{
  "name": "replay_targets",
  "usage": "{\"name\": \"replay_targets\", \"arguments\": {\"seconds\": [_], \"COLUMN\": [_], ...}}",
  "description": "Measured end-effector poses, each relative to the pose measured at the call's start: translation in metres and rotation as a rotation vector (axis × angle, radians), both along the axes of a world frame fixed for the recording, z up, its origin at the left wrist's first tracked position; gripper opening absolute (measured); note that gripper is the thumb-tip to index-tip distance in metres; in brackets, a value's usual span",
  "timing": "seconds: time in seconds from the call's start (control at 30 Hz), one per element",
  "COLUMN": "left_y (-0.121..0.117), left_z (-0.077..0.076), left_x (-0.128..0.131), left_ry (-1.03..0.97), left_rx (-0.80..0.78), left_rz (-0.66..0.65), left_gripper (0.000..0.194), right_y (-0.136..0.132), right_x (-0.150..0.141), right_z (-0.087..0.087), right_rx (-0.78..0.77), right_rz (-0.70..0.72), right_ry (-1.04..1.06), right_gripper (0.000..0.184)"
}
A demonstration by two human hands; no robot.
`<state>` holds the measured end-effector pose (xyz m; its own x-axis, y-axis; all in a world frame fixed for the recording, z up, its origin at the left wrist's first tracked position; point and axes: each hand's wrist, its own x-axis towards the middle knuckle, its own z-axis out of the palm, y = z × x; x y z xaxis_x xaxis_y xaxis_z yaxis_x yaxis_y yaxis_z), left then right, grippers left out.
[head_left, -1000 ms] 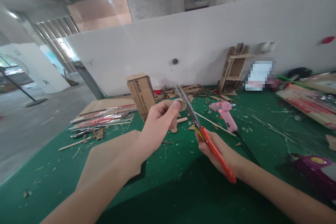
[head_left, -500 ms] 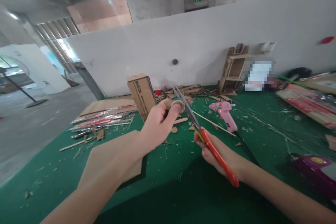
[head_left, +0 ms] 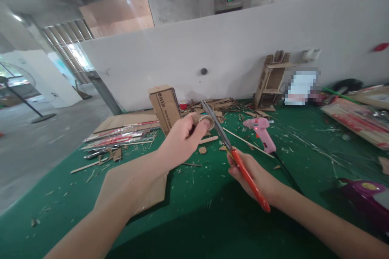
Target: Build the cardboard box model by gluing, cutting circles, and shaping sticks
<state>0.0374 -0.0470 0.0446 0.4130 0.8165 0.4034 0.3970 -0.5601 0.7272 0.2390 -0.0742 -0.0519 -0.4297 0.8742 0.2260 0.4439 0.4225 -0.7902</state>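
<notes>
- Green work surface (head_left: 188, 218), scattered with light scraps; white upright panel (head_left: 164, 60) behind it, bare grey concrete wall above
- Left hand (head_left: 178, 141): closed, thumb and fingers pinching a small round tan cardboard piece (head_left: 209, 124) above the middle of the surface
- Right hand (head_left: 251, 176): closed around the orange-red handles of metal-bladed scissors (head_left: 224, 135); blades point up and away, beside the round piece, tips slightly parted. Whether the blades touch its edge: cannot tell
- Near the hands: small flat tan disc (head_left: 202, 150) lying below the round piece; pale thin wooden stick (head_left: 249, 143) running diagonally to the right of the scissors
- Right side: pink glue gun (head_left: 263, 133) with dark cord, on the surface; purple and grey object (head_left: 364, 194) at the near right, identity unclear
- Left side: flat tan cardboard sheet (head_left: 148, 194), partly hidden by the left forearm
- Toward the panel: tall brown printed cardboard box (head_left: 164, 107), red spool-like item (head_left: 182, 105), brown cardboard shelf unit (head_left: 272, 79) standing upright, heap of brown cardboard offcuts between box and shelf unit
</notes>
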Motion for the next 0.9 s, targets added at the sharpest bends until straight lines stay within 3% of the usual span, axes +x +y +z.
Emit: {"name": "replay_targets", "arguments": {"seconds": [0.3, 0.67, 0.9], "left_y": [-0.005, 0.002, 0.005], "left_z": [-0.021, -0.005, -0.007], "left_x": [0.018, 0.000, -0.001], "left_ry": [-0.370, -0.020, -0.006], "left_rx": [-0.117, -0.020, -0.030], "left_rz": [0.041, -0.023, -0.008], "left_gripper": [0.032, 0.033, 0.033], "right_y": [0.002, -0.007, -0.006], "right_x": [-0.004, 0.013, 0.017], "right_z": [-0.004, 0.014, 0.012], "right_rx": [0.018, 0.101, 0.026], "right_rz": [-0.074, 0.113, 0.145], "right_ry": [-0.002, -0.098, -0.092], "right_gripper": [0.022, 0.033, 0.049]}}
